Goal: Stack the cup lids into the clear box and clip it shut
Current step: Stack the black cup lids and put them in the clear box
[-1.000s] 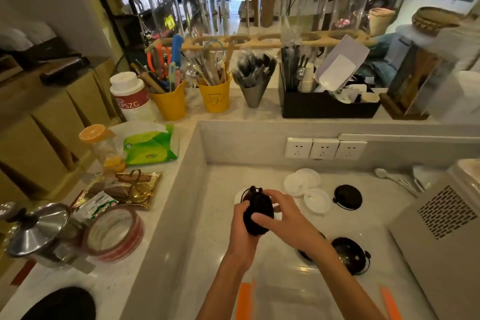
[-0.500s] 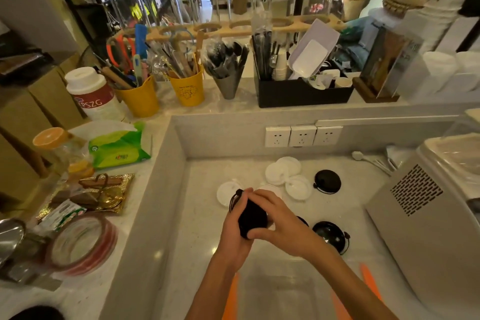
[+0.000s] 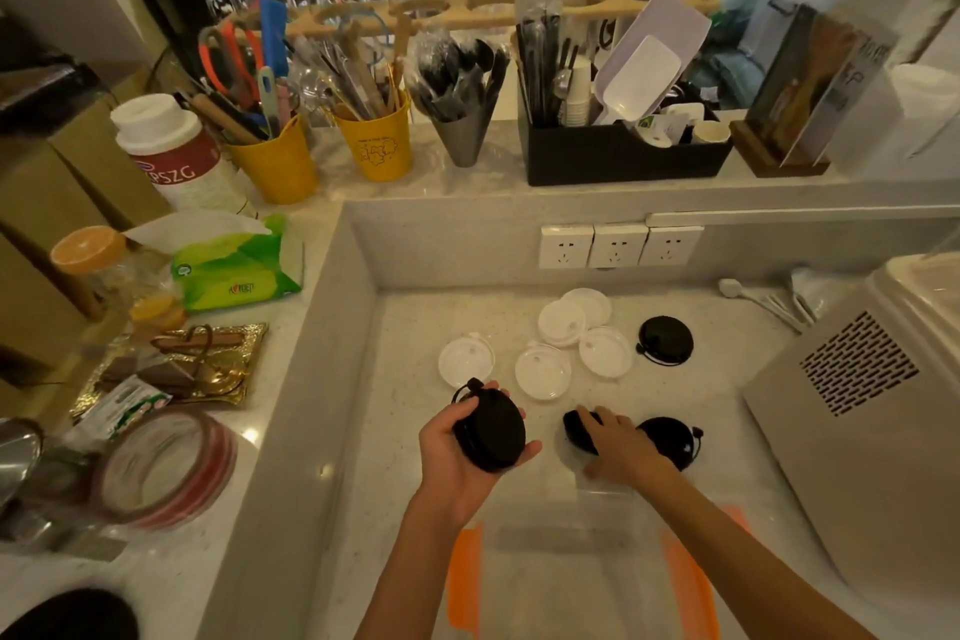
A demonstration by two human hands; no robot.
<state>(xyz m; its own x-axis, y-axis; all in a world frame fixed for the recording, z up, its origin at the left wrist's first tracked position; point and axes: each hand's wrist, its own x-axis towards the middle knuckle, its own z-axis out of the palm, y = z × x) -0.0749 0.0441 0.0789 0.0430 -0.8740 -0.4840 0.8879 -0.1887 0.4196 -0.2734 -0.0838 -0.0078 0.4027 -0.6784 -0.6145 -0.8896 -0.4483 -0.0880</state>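
The left grip (image 3: pixel 452 452) is grasping a small stack of black lids (image 3: pixel 491 431). Its fingers and thumb are curling round the stack's edges and holding it clear of the worktop (image 3: pixel 415 431). A thin strap loop is protruding from the stack's upper left edge.

The right grip (image 3: pixel 623 452) is lying over a single black lid (image 3: pixel 577 425), which is resting on the worktop. Its fingers are covering the lid's right part and its thumb is spreading toward the person. Whether the fingers are clenching on this lid cannot be told.

A second loose black lid (image 3: pixel 672 442) is lying just beside the right grip, on its right. A third black lid (image 3: pixel 665 340) is lying farther back. Five white lids (image 3: pixel 543 372) are lying in a loose group behind both grips, and the two rearmost are overlapping.

The clear box (image 3: pixel 566 587) is standing open nearest the person, beneath both forearms. An orange clip (image 3: pixel 465 577) is hanging at its left side and a second orange clip (image 3: pixel 691 582) at its right.

A grey machine (image 3: pixel 857 405) is standing at the right end of the worktop. Three wall sockets (image 3: pixel 615 244) are sitting in the wall behind the lids.
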